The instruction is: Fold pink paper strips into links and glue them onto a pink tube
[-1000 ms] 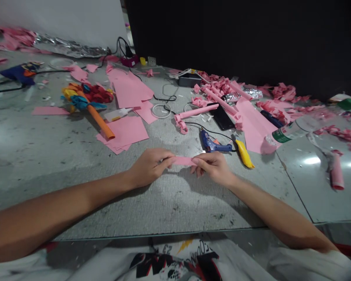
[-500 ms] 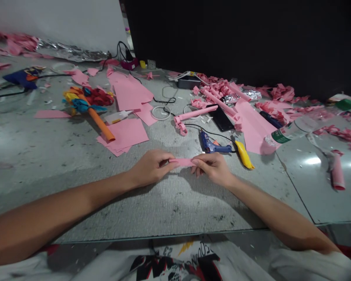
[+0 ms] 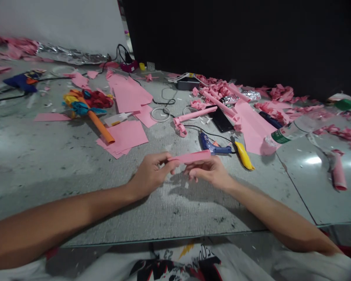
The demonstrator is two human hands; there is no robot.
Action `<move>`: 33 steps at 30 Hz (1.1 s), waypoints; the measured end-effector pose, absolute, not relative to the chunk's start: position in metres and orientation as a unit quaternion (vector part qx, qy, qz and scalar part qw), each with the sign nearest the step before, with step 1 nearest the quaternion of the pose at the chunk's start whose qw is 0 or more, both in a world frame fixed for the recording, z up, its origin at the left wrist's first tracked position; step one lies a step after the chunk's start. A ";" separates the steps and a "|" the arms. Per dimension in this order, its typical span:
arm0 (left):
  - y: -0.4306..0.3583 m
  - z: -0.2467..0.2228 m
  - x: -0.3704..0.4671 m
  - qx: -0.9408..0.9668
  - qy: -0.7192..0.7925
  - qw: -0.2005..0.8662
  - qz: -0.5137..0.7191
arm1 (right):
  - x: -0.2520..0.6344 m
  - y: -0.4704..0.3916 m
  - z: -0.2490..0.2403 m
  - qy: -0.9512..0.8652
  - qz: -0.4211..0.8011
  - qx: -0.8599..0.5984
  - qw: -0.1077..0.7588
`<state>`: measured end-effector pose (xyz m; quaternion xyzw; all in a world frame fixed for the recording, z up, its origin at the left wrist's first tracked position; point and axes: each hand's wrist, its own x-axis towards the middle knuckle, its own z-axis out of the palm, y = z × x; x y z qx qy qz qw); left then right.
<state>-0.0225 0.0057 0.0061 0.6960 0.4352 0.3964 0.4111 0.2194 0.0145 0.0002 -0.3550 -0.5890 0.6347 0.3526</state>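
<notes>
Fingers [image 3: 171, 166] at pink strip [image 3: 193, 157] edge

Two hands, the left hand [image 3: 150, 173] and right hand [image 3: 209, 171], are sharing one pink paper strip [image 3: 190, 157], while one blue glue gun [image 3: 212, 145], one yellow cutter [image 3: 244, 155], one black phone [image 3: 221, 119] and one plastic bottle [image 3: 292, 130] are lying beyond.

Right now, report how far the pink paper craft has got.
Done: several rolled pink tubes with curled ends lie beyond the blue glue gun. In hand: the left hand and right hand hold one pink paper strip between them. Left: flat pink sheets sit unrolled near the orange tube.
</notes>
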 end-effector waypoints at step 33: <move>0.002 0.000 -0.024 0.823 0.320 0.353 0.310 | 0.217 -0.006 0.008 -0.738 0.494 -0.354 0.293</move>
